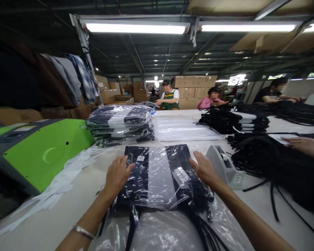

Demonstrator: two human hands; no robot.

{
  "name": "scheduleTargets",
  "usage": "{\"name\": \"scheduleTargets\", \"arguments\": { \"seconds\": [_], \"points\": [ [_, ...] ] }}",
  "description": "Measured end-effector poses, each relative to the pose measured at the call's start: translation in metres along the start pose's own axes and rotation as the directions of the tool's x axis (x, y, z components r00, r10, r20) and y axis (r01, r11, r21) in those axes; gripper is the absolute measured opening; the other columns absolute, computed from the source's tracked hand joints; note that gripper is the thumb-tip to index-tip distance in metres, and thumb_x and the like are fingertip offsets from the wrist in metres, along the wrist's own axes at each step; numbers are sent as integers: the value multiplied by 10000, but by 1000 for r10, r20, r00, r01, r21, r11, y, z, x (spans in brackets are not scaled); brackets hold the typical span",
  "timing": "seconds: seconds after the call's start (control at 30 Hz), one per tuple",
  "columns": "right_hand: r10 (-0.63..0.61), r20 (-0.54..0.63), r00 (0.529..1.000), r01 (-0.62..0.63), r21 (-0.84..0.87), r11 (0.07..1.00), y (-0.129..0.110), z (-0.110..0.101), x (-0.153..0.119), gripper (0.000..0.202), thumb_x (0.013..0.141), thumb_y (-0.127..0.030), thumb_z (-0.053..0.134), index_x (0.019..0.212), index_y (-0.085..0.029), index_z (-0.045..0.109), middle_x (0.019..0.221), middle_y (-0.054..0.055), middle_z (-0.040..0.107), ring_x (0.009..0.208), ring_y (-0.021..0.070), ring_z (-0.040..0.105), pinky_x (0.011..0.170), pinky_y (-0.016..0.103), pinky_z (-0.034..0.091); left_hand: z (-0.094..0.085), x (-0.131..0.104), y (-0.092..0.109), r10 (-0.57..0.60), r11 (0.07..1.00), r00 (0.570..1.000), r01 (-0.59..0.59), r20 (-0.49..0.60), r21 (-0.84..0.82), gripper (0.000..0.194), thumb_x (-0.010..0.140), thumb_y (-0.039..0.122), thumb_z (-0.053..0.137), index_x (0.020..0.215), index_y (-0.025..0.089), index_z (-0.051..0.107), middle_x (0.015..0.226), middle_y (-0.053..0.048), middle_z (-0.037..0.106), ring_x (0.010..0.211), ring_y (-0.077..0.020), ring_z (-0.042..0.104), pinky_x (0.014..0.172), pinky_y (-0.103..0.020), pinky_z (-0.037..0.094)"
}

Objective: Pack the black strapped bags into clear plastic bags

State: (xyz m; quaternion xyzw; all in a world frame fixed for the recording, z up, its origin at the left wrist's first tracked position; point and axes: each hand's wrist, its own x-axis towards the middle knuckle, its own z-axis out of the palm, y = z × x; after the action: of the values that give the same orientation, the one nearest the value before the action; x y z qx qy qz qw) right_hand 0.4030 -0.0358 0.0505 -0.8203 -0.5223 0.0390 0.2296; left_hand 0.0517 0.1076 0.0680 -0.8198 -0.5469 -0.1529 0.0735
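A folded dark garment (136,174) with a light grey centre panel lies in a clear plastic bag in front of me, a white tag and a small barcode sticker showing through. My left hand (118,174) rests along the bag's left edge, fingers stretched out and thumb apart. On the opposite edge lies my right hand (204,168), also with its fingers extended. Neither hand is closed around anything. Nearer to me, black straps (199,226) and more clear plastic (164,232) spread over the table.
Bagged garments (120,122) are stacked behind, beside white plastic bags (183,129). A grey tape dispenser (221,164) stands right, near black garments (272,164) where another person's hand (303,144) rests. A green machine (49,150) and white strips (65,177) lie left. Several co-workers are beyond.
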Motion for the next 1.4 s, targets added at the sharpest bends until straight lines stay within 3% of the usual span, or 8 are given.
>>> {"name": "scheduleTargets", "arguments": {
  "seconds": [0.1,0.2,0.4,0.57,0.8,1.13,1.3,1.4],
  "points": [
    [-103,39,994,102,23,994,-52,13,40,685,1016,-517,233,1574,-120,267,1655,96,211,1540,282,152,1251,481,124,11,43,35,67,998,998,-67,-12,20,559,999,456,384,1439,121,467,1558,-157,430,1476,-297,327,1188,-457,294],
    [-136,89,987,136,14,991,-74,45,75,720,1023,-532,253,1555,-48,282,1644,158,223,1535,306,165,1243,502,130,37,78,48,74,997,997,-75,35,34,615,1003,484,369,1473,92,433,1596,-175,358,1509,-319,254,1209,-515,240],
    [-6,93,996,21,-167,986,-27,88,124,799,1013,-581,272,1540,20,272,1631,233,215,1531,322,162,1242,507,73,102,101,9,57,992,997,-63,57,110,658,1008,499,313,1474,47,422,1592,-204,348,1497,-327,279,1196,-556,236],
    [43,104,994,-21,-208,978,6,100,139,812,1003,-606,256,1550,-7,272,1641,207,206,1539,314,129,1245,498,63,128,96,-9,68,991,997,-72,36,115,698,1008,517,287,1523,51,349,1621,-188,288,1515,-333,231,1205,-567,222],
    [163,115,980,-151,-107,983,36,107,145,822,988,-623,228,1571,-44,220,1632,172,258,1527,296,195,1239,539,94,132,103,-10,-96,992,985,107,145,-72,722,1010,556,203,1521,67,349,1606,-154,342,1509,-290,269,1204,-516,282],
    [209,114,971,-200,-87,976,30,94,142,901,964,-675,234,1571,-12,178,1646,197,194,1532,330,138,1229,575,72,126,115,-16,-46,990,978,72,204,-121,715,987,507,294,1516,27,319,1628,-196,273,1528,-286,207,1225,-422,240],
    [110,97,989,-99,-114,989,9,59,107,895,969,-665,238,1575,-9,170,1659,200,131,1545,325,76,1238,560,50,99,71,-30,-111,990,984,122,140,-69,781,944,544,400,1540,62,251,1635,-237,215,1516,-356,216,1196,-476,274],
    [-22,93,995,30,-80,996,-7,52,70,863,981,-657,181,1582,-37,179,1663,177,141,1547,306,86,1246,535,73,84,26,-49,-158,981,957,180,243,-73,768,934,575,386,1505,70,298,1588,-235,337,1481,-341,318,1180,-456,303]
  ]
}}
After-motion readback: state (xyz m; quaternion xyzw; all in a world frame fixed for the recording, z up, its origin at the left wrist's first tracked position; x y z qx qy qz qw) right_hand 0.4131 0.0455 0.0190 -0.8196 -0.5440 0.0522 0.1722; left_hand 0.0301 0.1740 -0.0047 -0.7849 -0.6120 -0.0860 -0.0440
